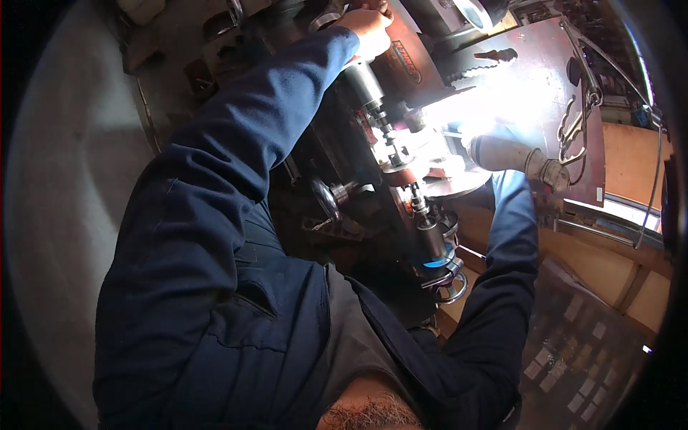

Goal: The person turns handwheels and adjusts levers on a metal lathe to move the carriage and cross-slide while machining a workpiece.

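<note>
My left hand (369,32) reaches to the top of the view, at the upper end of a metalworking machine. Its fingers are curled beside the machine's reddish housing (408,54); what they grip is hidden. Just below that hand sits a grey metal cylinder (364,84), in line with a shaft and a reddish collar (403,176). Farther down the same line is a second grey cylinder (431,240). My right arm reaches up to a brightly lit round metal plate (459,185). A work lamp (512,154) and its glare hide my right hand.
A silver handwheel (454,287) stands at the machine's lower end, another handwheel (327,201) on its left side. Upper right, a flat metal panel (584,168) carries a drill-like bit (494,54) and hanging metal hooks (571,132). Small labelled items lie at lower right.
</note>
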A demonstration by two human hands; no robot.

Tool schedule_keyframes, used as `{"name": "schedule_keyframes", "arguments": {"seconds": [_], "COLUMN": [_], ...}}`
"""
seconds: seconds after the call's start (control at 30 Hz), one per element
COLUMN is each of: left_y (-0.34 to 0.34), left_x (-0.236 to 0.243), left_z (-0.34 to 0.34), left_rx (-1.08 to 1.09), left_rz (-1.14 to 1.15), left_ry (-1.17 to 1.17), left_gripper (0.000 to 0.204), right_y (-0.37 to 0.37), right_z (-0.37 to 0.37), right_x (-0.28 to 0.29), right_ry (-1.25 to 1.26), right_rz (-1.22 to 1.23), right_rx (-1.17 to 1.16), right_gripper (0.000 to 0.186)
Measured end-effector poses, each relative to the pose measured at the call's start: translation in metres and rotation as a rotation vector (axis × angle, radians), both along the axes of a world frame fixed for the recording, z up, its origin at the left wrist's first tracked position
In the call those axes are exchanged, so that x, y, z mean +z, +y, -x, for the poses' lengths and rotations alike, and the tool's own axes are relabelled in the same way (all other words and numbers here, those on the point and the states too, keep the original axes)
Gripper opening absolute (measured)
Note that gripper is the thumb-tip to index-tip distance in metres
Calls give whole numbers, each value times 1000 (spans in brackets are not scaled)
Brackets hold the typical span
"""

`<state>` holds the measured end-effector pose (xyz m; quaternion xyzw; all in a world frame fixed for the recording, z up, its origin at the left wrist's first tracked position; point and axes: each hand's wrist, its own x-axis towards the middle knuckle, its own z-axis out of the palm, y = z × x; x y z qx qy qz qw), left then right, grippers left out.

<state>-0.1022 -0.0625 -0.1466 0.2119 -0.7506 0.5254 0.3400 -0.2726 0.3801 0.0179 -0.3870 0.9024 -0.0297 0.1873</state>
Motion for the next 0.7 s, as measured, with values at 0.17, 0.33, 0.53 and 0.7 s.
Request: {"name": "schedule_keyframes", "arguments": {"seconds": [0.17, 0.33, 0.53, 0.7], "left_y": [55, 24, 57, 62], "left_x": [-5, 18, 115, 127], "left_z": [1, -21, -61, -66], "left_rx": [15, -89, -578, -565], "left_rz": [81, 141, -1654, -1816], "left_ry": [99, 200, -198, -200], "left_gripper": [48, 47, 41, 58], "right_y": [33, 5, 14, 23], "right_z": [3, 1, -3, -15], "right_x": [-11, -8, -21, -25], "right_ry": [-8, -13, -16, -22], "right_rz": [-10, 47, 80, 107], "right_rx": [-73, -49, -66, -109], "right_gripper": [24, 24, 23, 23]}}
